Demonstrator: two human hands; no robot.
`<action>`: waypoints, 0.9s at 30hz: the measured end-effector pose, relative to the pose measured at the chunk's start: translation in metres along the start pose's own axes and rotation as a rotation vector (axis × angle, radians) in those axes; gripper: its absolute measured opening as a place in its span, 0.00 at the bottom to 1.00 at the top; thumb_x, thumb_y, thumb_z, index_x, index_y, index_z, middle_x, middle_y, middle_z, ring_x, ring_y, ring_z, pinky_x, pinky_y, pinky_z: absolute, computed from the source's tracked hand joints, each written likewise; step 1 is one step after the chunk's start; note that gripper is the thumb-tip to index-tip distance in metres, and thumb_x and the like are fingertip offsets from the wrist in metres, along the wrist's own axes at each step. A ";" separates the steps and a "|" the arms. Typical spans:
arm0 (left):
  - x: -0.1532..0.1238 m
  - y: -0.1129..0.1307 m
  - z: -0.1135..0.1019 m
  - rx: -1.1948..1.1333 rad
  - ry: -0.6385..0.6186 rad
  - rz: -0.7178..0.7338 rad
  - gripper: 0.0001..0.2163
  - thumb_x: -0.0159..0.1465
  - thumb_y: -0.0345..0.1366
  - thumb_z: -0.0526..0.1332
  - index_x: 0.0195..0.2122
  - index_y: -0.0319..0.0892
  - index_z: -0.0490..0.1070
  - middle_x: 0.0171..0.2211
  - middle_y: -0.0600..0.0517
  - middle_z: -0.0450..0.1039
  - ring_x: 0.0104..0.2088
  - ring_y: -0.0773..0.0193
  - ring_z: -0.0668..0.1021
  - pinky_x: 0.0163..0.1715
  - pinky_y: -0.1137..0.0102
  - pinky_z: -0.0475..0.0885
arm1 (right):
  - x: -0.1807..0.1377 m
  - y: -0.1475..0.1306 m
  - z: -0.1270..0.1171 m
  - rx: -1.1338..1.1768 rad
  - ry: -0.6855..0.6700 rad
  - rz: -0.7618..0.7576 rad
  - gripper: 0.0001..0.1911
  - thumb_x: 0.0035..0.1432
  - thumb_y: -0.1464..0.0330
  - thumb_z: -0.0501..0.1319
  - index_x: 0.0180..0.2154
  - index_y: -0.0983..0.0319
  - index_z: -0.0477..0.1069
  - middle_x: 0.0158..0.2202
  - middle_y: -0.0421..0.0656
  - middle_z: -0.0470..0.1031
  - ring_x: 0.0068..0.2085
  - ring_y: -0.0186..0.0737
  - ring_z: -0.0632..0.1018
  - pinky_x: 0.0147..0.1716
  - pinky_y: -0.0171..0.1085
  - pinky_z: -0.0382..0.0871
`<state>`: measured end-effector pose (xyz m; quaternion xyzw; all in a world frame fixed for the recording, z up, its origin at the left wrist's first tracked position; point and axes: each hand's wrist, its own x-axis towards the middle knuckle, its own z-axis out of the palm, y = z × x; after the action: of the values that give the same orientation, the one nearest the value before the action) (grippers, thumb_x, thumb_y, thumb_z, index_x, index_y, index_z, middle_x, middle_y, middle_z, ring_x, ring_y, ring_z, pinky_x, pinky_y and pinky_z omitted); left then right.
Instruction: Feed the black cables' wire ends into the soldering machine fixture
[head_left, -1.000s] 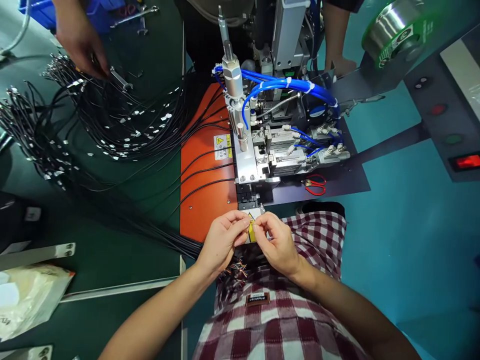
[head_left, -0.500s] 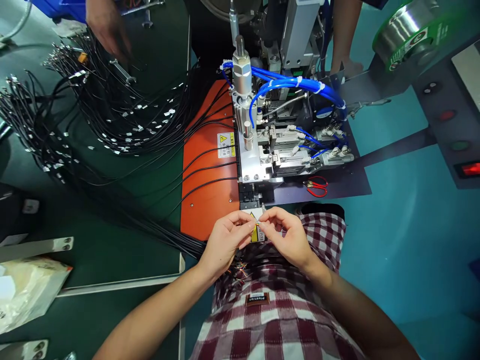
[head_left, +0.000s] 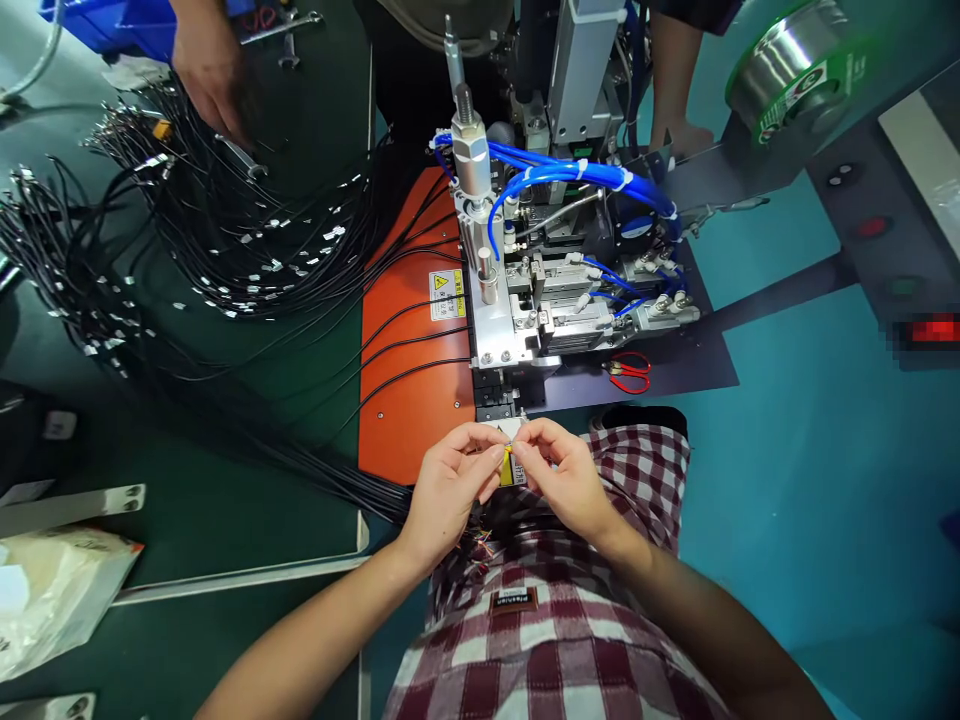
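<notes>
My left hand (head_left: pixel 455 487) and my right hand (head_left: pixel 561 478) meet fingertip to fingertip just in front of the machine. Each is closed in a pinch between thumb and forefinger. Between the tips is something tiny that looks like thin wire ends, mostly covered by the fingers. Behind the fingertips lies a yellow and white warning label (head_left: pixel 517 472). Under my left wrist, loose coloured wire ends (head_left: pixel 480 548) stick out by my lap. A bundle of black cables (head_left: pixel 352 482) runs in there from the left.
An orange plate (head_left: pixel 416 400) carries several black cables into the machine (head_left: pixel 491 320) with blue air tubes (head_left: pixel 570 172). Red-handled snips (head_left: pixel 628 374) lie right of it. A co-worker's hand (head_left: pixel 214 85) is over heaped cables (head_left: pixel 247 260). A wire spool (head_left: pixel 787 70) stands upper right.
The view has shifted slightly. My hands stay together in the same pinch, with only small finger movement. The co-worker's hand has moved a little over the cables.
</notes>
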<state>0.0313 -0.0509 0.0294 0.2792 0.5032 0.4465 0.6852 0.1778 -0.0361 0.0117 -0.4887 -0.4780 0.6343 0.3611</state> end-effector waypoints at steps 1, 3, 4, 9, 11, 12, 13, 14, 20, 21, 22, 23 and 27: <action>0.000 0.000 0.000 0.000 -0.007 0.005 0.08 0.61 0.38 0.64 0.36 0.39 0.71 0.26 0.56 0.65 0.18 0.78 0.62 0.19 0.77 0.53 | 0.000 0.001 0.001 0.029 -0.006 0.016 0.11 0.61 0.61 0.60 0.32 0.62 0.67 0.21 0.34 0.62 0.20 0.28 0.63 0.18 0.30 0.57; -0.001 -0.001 -0.001 -0.005 -0.022 0.007 0.08 0.61 0.38 0.64 0.36 0.39 0.70 0.26 0.57 0.64 0.18 0.78 0.62 0.19 0.77 0.53 | -0.001 0.002 0.002 0.059 -0.004 0.022 0.11 0.60 0.60 0.60 0.32 0.61 0.66 0.21 0.34 0.61 0.20 0.28 0.63 0.18 0.30 0.56; -0.001 -0.001 -0.001 -0.010 -0.031 0.003 0.08 0.61 0.38 0.64 0.36 0.40 0.70 0.26 0.57 0.63 0.18 0.78 0.62 0.19 0.77 0.52 | 0.000 0.002 0.002 0.067 -0.003 0.023 0.12 0.60 0.60 0.60 0.31 0.61 0.66 0.21 0.34 0.61 0.20 0.28 0.63 0.18 0.30 0.57; 0.001 0.001 -0.003 -0.013 -0.102 -0.062 0.10 0.59 0.40 0.66 0.35 0.40 0.67 0.24 0.59 0.61 0.17 0.78 0.61 0.18 0.78 0.52 | 0.000 0.004 0.002 0.088 -0.050 0.024 0.11 0.62 0.60 0.58 0.31 0.61 0.64 0.21 0.34 0.60 0.20 0.29 0.62 0.19 0.30 0.57; 0.001 0.002 -0.002 -0.008 -0.086 -0.078 0.11 0.58 0.40 0.67 0.34 0.40 0.66 0.24 0.59 0.62 0.16 0.79 0.61 0.16 0.78 0.50 | -0.001 0.002 0.001 0.038 -0.056 -0.002 0.10 0.63 0.62 0.57 0.31 0.61 0.64 0.22 0.34 0.61 0.21 0.29 0.63 0.20 0.31 0.58; 0.000 0.003 -0.002 -0.011 -0.064 -0.082 0.12 0.58 0.40 0.66 0.33 0.40 0.66 0.24 0.59 0.62 0.16 0.79 0.60 0.16 0.78 0.49 | -0.002 0.001 0.001 -0.014 -0.050 -0.030 0.10 0.63 0.63 0.57 0.31 0.61 0.64 0.23 0.35 0.62 0.22 0.30 0.63 0.21 0.31 0.58; 0.000 0.004 -0.001 -0.020 -0.042 -0.087 0.12 0.59 0.41 0.66 0.32 0.40 0.65 0.25 0.59 0.63 0.15 0.80 0.60 0.16 0.78 0.48 | -0.003 -0.001 0.000 -0.079 -0.041 -0.070 0.09 0.64 0.64 0.56 0.32 0.61 0.64 0.24 0.36 0.63 0.23 0.31 0.64 0.22 0.32 0.59; 0.000 0.005 -0.001 -0.028 -0.026 -0.095 0.12 0.59 0.41 0.65 0.31 0.40 0.65 0.25 0.58 0.64 0.15 0.80 0.60 0.16 0.78 0.48 | -0.004 -0.003 -0.001 -0.152 -0.030 -0.118 0.08 0.64 0.65 0.55 0.32 0.61 0.64 0.25 0.37 0.64 0.25 0.32 0.66 0.24 0.32 0.60; -0.001 0.007 0.000 -0.020 -0.029 -0.149 0.11 0.59 0.40 0.66 0.31 0.37 0.68 0.23 0.58 0.62 0.16 0.81 0.58 0.17 0.77 0.46 | -0.009 -0.007 -0.005 -0.422 -0.006 -0.292 0.05 0.62 0.71 0.55 0.32 0.60 0.65 0.29 0.40 0.68 0.31 0.36 0.69 0.31 0.36 0.62; 0.000 0.007 -0.001 -0.015 -0.031 -0.158 0.11 0.58 0.40 0.66 0.31 0.37 0.68 0.22 0.58 0.61 0.16 0.81 0.58 0.17 0.77 0.45 | -0.009 -0.006 -0.004 -0.412 0.003 -0.280 0.05 0.62 0.71 0.55 0.32 0.60 0.65 0.29 0.40 0.68 0.30 0.35 0.69 0.30 0.35 0.62; 0.000 0.006 -0.001 -0.008 -0.033 -0.168 0.12 0.58 0.41 0.66 0.31 0.37 0.69 0.22 0.58 0.61 0.15 0.80 0.58 0.17 0.77 0.44 | -0.008 -0.005 -0.004 -0.378 0.010 -0.254 0.06 0.62 0.70 0.55 0.31 0.61 0.65 0.29 0.40 0.67 0.29 0.35 0.68 0.30 0.35 0.62; 0.000 0.006 -0.002 0.001 -0.035 -0.175 0.12 0.58 0.41 0.67 0.31 0.37 0.69 0.21 0.58 0.62 0.15 0.80 0.58 0.17 0.77 0.44 | -0.007 -0.004 -0.004 -0.320 0.008 -0.211 0.06 0.62 0.69 0.55 0.31 0.61 0.65 0.28 0.39 0.67 0.28 0.34 0.68 0.28 0.34 0.62; -0.001 0.007 -0.005 0.030 -0.050 -0.187 0.13 0.58 0.42 0.66 0.29 0.37 0.68 0.19 0.57 0.63 0.15 0.80 0.58 0.17 0.76 0.43 | -0.003 -0.003 -0.009 0.025 -0.099 0.024 0.10 0.61 0.61 0.59 0.32 0.62 0.67 0.24 0.36 0.65 0.21 0.29 0.65 0.21 0.31 0.59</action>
<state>0.0246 -0.0489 0.0337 0.2523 0.5164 0.3660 0.7319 0.1877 -0.0359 0.0149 -0.4577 -0.4817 0.6679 0.3353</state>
